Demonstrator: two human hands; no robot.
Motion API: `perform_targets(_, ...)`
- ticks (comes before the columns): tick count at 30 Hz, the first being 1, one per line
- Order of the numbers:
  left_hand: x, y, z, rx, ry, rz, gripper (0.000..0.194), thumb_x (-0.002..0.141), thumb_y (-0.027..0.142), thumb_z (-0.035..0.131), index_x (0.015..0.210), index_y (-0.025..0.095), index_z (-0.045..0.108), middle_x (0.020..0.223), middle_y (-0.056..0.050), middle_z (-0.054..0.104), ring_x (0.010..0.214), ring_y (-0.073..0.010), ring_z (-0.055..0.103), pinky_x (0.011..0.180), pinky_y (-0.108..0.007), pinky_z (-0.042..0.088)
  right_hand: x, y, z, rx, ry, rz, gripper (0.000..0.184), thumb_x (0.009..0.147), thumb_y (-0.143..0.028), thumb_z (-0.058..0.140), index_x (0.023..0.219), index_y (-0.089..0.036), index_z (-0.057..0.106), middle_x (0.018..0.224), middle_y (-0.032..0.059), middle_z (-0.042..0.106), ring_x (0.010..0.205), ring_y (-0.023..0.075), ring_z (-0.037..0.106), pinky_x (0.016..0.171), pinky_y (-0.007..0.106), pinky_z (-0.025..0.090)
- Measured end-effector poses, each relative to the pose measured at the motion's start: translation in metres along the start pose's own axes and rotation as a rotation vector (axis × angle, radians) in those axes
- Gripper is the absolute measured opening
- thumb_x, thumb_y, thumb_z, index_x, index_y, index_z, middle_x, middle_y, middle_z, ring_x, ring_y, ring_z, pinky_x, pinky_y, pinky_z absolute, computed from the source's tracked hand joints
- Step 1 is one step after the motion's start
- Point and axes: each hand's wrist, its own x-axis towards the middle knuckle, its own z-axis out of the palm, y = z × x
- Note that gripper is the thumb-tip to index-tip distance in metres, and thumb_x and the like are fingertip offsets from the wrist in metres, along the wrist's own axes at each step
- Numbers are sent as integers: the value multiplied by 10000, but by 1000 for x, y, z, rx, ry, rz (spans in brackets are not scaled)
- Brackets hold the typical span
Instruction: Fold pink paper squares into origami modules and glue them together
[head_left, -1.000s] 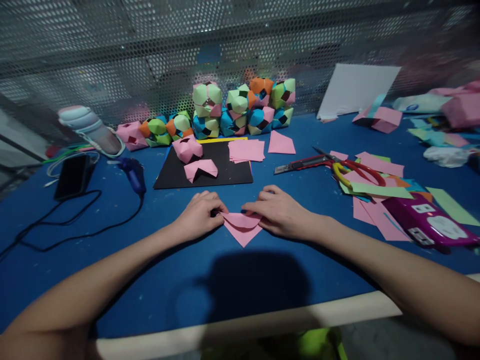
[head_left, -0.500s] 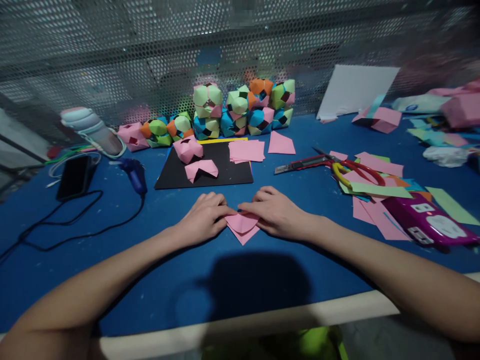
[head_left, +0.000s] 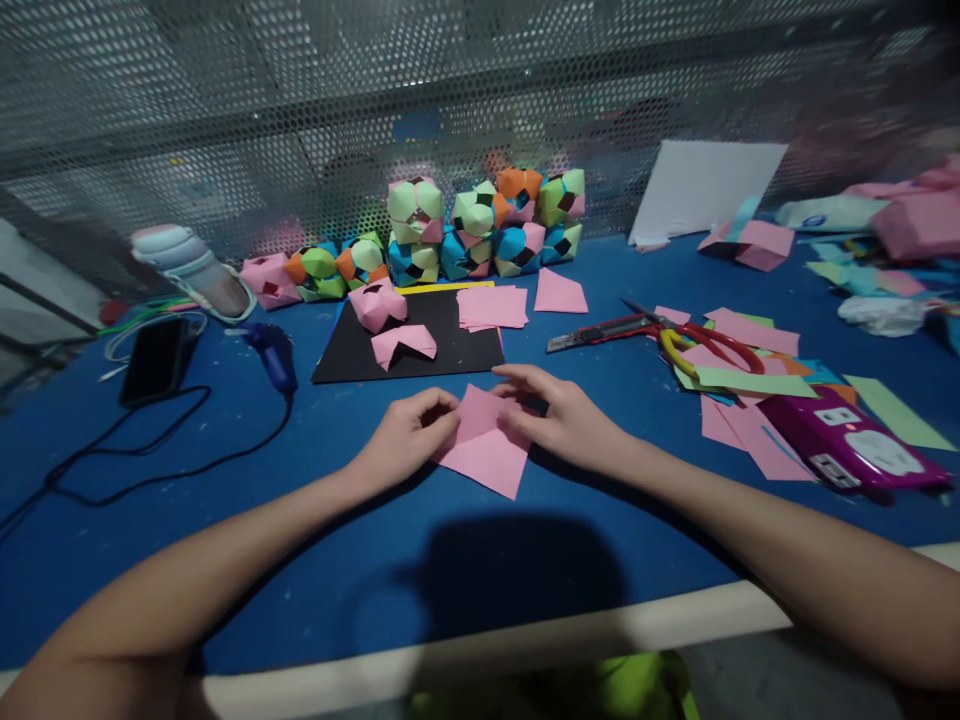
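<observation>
i have the pink sheet (head_left: pixel 491 455) on the blue worktop (head_left: pixel 337 570), in front of me between both hands, with a crease across it and one corner pointing towards me. my left hand (head_left: pixel 450 412) has its grip pinching the sheet's left edge between thumb and index finger. my right hand (head_left: pixel 508 393) has its grip spread: the thumb rests on the sheet's upper right part, and the index finger is held apart from it, beyond the edge. i cannot tell what the other right fingers touch.

just beyond my hands i see the black sheet (head_left: pixel 450 355), which carries a pink paper ball (head_left: pixel 377 304) and a bent pink piece (head_left: pixel 405 345). a pile of pink papers (head_left: pixel 493 307) lies over its far right part, and a loose pink piece (head_left: pixel 561 292) lies to the right of that pile. behind them, a row of coloured paper balls (head_left: pixel 416 210), partly two high, stands near the perforated metal panel (head_left: pixel 322 110).

off to my right are the cutter (head_left: pixel 596 330), the scissors (head_left: pixel 720 345) lying partly over paper scraps, and the purple box (head_left: pixel 847 440). off to my left i see the phone (head_left: pixel 156 360), the blue corded tool (head_left: pixel 274 358) and the bottle (head_left: pixel 191 270), which looks tilted in this view.
</observation>
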Motion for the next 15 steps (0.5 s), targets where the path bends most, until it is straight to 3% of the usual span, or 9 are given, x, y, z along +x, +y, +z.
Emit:
perform_targets(4,0,-1,2,-129,130,-90,154,807,299,504,744,163,538,658,29,513,600,-101,452,570,-218,358,2,-6,-4,32,46,236,424,740,-184,558,1159,-146,519,976,75,653,784,158,608,716,310,485)
perform_targets(7,-1,1,4,-250,174,-138,138,783,296,538,738,166,525,651,37,508,577,-91,441,547,-206,349,4,-7,-5,56,75,310,416,723,-148,542,1139,-130,539,870,54,634,643,123,555,604,276,457)
perform_targets(13,-4,3,11,-516,22,-205,268,717,310,633,935,158,595,902,-30,646,787,-151,575,715,-255,431,2,-10,1,281,143,270,395,722,-175,556,1114,-137,527,831,28,602,652,111,530,602,265,440)
perform_targets(15,-5,3,13,-561,25,-226,319,724,319,630,993,150,605,943,-51,662,819,-173,592,731,-271,438,2,-12,3,377,158,270,401,717,-205,579,1109,-146,515,856,30,595,673,111,537,614,266,444)
